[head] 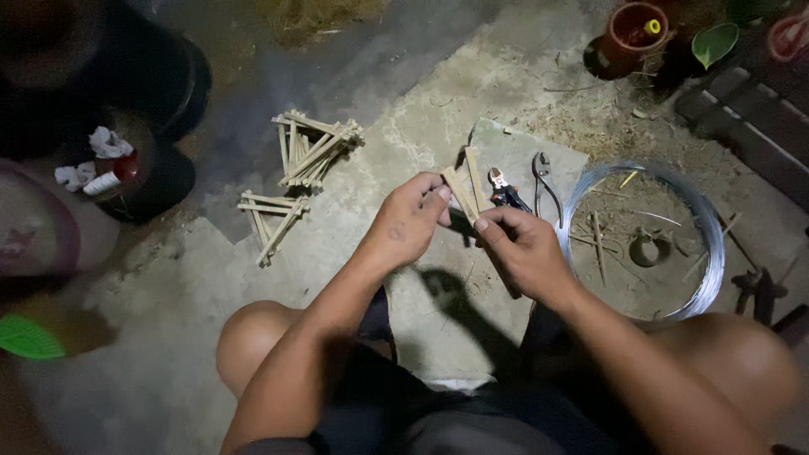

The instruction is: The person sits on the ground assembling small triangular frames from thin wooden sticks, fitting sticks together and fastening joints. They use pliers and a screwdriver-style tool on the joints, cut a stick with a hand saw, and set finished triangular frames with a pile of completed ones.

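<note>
My left hand [410,221] and my right hand [522,244] both pinch a small bundle of thin wooden sticks [466,188], held upright above the concrete floor. The left fingers grip the bundle's left side, and the right thumb and fingers hold its lower end. On the floor just beyond my hands lie pliers with red and dark handles [504,190] and a second pair of metal pliers [543,179]. Further left sit two piles of assembled stick frames [316,149] [274,217].
A coil of silver wire [716,244] lies at the right, with loose sticks inside its ring. A terracotta pot [636,29] and a green leaf stand at the top right. Dark containers [126,160] with white scraps are at the left. My bare knees frame the bottom.
</note>
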The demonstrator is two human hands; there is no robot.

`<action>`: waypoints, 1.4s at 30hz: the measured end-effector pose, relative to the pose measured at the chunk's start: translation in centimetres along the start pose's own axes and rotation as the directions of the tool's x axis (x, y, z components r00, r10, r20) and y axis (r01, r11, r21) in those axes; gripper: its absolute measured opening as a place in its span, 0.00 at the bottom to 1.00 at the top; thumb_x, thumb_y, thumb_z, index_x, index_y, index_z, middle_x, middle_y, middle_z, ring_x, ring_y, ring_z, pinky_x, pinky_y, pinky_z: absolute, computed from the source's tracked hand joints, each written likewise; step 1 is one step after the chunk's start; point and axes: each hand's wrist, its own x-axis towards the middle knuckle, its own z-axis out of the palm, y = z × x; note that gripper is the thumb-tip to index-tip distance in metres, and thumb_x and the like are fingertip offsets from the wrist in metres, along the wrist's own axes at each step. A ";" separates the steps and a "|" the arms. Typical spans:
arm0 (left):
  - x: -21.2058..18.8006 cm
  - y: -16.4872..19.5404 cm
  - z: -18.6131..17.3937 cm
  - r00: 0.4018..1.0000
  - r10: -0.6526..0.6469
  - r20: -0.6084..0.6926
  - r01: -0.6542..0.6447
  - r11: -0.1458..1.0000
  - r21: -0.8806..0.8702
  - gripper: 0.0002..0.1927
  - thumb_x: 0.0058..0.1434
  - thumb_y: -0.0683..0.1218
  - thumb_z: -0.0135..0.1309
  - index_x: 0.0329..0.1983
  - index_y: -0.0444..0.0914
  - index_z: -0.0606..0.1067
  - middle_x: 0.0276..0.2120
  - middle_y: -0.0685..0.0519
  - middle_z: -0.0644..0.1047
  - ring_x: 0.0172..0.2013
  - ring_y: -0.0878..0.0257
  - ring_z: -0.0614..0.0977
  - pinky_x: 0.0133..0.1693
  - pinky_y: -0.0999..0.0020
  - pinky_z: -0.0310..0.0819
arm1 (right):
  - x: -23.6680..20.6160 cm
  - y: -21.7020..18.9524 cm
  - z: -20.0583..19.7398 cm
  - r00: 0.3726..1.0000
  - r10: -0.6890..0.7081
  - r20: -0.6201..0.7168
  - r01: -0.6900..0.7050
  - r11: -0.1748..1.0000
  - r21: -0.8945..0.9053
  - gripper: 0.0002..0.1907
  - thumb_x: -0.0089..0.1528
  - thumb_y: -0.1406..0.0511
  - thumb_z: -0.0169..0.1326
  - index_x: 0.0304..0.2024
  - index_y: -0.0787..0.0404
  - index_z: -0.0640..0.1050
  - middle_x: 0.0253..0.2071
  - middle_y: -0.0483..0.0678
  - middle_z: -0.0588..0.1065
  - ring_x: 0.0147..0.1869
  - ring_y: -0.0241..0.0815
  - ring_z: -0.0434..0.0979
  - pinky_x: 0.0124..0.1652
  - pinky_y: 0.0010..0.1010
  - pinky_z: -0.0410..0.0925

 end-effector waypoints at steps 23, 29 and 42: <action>-0.9 2.3 -0.1 0.998 -0.063 -0.015 0.064 0.987 0.145 0.21 0.64 0.58 0.53 0.40 0.35 0.81 0.23 0.53 0.80 0.27 0.67 0.80 0.32 0.70 0.74 | 0.2 0.4 -0.8 1.000 -0.006 0.025 -0.001 0.965 0.261 0.10 0.65 0.67 0.54 0.49 0.60 0.74 0.35 0.41 0.73 0.35 0.31 0.70 0.34 0.24 0.66; 0.2 1.1 0.2 0.987 -0.142 0.070 0.135 0.986 0.098 0.24 0.66 0.58 0.54 0.34 0.32 0.82 0.22 0.54 0.78 0.26 0.68 0.76 0.31 0.69 0.71 | 0.6 -0.2 -2.2 0.999 0.029 0.017 -0.033 0.763 0.646 0.08 0.72 0.65 0.51 0.45 0.65 0.75 0.36 0.45 0.73 0.35 0.37 0.69 0.35 0.29 0.66; -1.0 1.7 1.5 0.988 -0.086 0.125 0.062 0.980 0.189 0.18 0.64 0.55 0.53 0.38 0.36 0.83 0.21 0.49 0.80 0.25 0.64 0.83 0.31 0.67 0.76 | -0.2 1.3 -0.9 0.985 0.054 -0.162 -0.017 0.975 0.223 0.11 0.66 0.65 0.59 0.30 0.64 0.77 0.24 0.40 0.72 0.24 0.27 0.64 0.24 0.22 0.57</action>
